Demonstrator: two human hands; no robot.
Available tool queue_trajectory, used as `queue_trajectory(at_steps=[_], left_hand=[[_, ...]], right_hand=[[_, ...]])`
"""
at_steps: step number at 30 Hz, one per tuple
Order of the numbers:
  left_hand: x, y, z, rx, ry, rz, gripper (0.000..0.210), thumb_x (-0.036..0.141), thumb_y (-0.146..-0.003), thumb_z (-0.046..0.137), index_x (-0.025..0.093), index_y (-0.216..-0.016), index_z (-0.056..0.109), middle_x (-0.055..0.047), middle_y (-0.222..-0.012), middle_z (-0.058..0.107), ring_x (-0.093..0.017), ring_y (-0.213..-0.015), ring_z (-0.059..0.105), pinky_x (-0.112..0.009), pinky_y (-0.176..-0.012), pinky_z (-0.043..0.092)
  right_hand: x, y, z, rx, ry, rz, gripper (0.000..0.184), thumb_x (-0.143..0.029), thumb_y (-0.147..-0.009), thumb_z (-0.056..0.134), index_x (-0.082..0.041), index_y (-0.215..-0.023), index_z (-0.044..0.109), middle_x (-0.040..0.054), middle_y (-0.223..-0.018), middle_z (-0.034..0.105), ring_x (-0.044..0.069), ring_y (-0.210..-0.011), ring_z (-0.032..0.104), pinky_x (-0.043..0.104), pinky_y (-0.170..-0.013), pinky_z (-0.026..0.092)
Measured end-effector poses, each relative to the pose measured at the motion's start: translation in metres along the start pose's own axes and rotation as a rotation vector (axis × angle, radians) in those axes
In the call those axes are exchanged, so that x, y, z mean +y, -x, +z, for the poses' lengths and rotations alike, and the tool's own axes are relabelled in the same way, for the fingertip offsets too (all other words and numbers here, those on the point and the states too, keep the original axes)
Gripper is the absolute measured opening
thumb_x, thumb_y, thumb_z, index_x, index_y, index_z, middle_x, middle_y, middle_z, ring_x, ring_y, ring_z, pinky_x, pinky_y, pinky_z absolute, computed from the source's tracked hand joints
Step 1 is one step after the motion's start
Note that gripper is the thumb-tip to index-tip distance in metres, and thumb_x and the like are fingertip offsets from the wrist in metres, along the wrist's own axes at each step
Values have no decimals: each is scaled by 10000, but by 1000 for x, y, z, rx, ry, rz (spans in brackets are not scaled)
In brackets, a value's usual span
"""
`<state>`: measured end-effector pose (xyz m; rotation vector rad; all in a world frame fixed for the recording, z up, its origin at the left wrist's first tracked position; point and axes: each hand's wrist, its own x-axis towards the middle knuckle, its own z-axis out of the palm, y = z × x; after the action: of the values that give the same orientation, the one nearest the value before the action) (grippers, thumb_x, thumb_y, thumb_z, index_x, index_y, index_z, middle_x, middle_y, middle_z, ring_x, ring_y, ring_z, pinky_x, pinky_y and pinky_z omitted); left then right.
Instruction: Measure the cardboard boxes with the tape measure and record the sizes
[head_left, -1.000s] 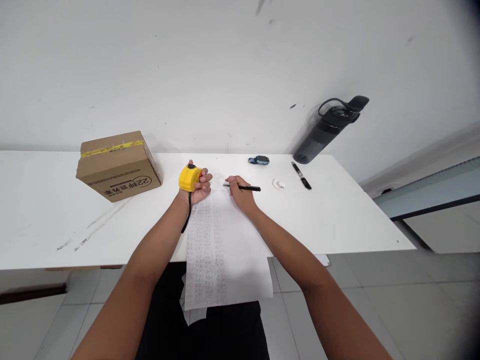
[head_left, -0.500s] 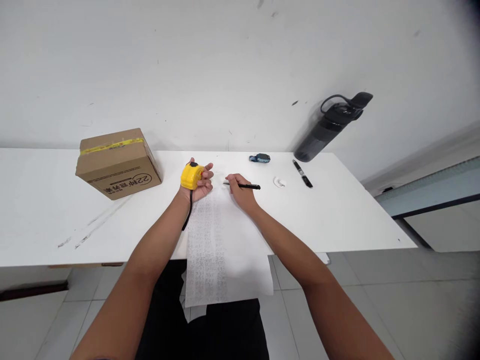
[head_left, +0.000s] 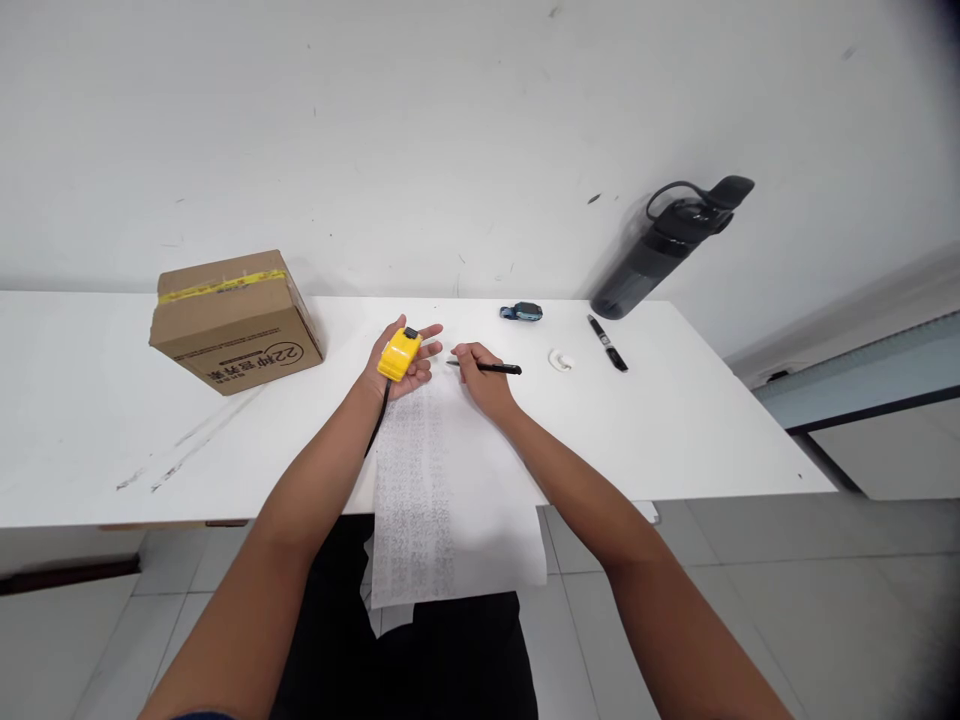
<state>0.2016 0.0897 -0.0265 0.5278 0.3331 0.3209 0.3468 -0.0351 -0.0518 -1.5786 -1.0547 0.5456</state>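
A yellow tape measure (head_left: 400, 354) with a black button and a black wrist strap rests in the palm of my left hand (head_left: 416, 378). The thumb lies along its far side, and the fingers stretch out loosely to its right. In my right hand (head_left: 480, 383) is a black pen (head_left: 499, 369), pinched between thumb and fingers with its tip pointing left. Beneath both hands a white paper sheet (head_left: 487, 500), covered with dense print or writing on its left part, hangs over the table's front edge. My hands hide part of its top end.
A taped cardboard box (head_left: 236, 330) stands at the left of the white table (head_left: 637, 430). Toward the right are a small blue toy car (head_left: 521, 312), a white ring-shaped piece (head_left: 559, 361), a black marker (head_left: 607, 343) and a dark water bottle (head_left: 660, 250) near the wall.
My left hand has turned and moved slightly right with the tape measure, which now tilts and shows its top more. My right hand and the pen have barely moved.
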Motion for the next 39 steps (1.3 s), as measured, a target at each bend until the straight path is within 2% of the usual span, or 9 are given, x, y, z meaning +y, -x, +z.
queue_trajectory(at_steps=[4,7,13,17,23,30,39], left_hand=[[-3,0,2,6,-50,68,435,499,-936,524,128,-1122,655,-53,-719,685,-126,-441,579,-249,-462,438],[-5,-1,1,17,-83,87,409,466,-915,574,129,-1132,658,-55,-739,690,-136,-472,609,-254,-470,455],[-5,-2,-2,1,-59,125,412,461,-913,572,134,-1146,660,-80,-824,714,-145,-525,639,-269,-493,494],[-5,1,0,-11,12,118,434,498,-915,557,146,-1147,659,-63,-780,691,-150,-534,636,-274,-519,510],[-2,4,4,-35,54,82,591,632,-922,439,135,-1154,659,-51,-725,662,-110,-424,528,-336,-607,575],[0,3,4,-40,69,61,656,660,-931,357,127,-1163,662,-36,-661,634,-92,-380,455,-350,-661,595],[0,2,3,-25,51,53,652,660,-917,385,142,-1220,642,-19,-631,608,-94,-377,437,-357,-686,590]], right_hand=[[1,0,-1,-1,14,2,539,-732,-889,462,-227,-906,648,-16,-661,554,167,-676,541,299,-676,424],[1,0,-1,-4,9,7,540,-738,-885,461,-231,-908,644,-19,-649,549,168,-659,538,296,-658,425],[1,0,0,6,12,4,529,-729,-884,474,-229,-886,647,-2,-694,590,182,-710,581,306,-687,437],[1,-1,0,5,11,5,532,-728,-885,470,-227,-910,649,5,-723,616,194,-754,608,319,-718,441],[3,-2,0,5,4,-6,556,-746,-877,467,-224,-921,655,3,-722,628,190,-751,613,323,-726,446],[2,-1,-1,0,3,-5,568,-755,-876,462,-226,-929,660,-3,-710,624,178,-727,598,318,-718,447],[3,-2,-1,1,18,-15,561,-749,-884,458,-227,-929,660,-11,-682,601,172,-697,586,312,-700,448]])
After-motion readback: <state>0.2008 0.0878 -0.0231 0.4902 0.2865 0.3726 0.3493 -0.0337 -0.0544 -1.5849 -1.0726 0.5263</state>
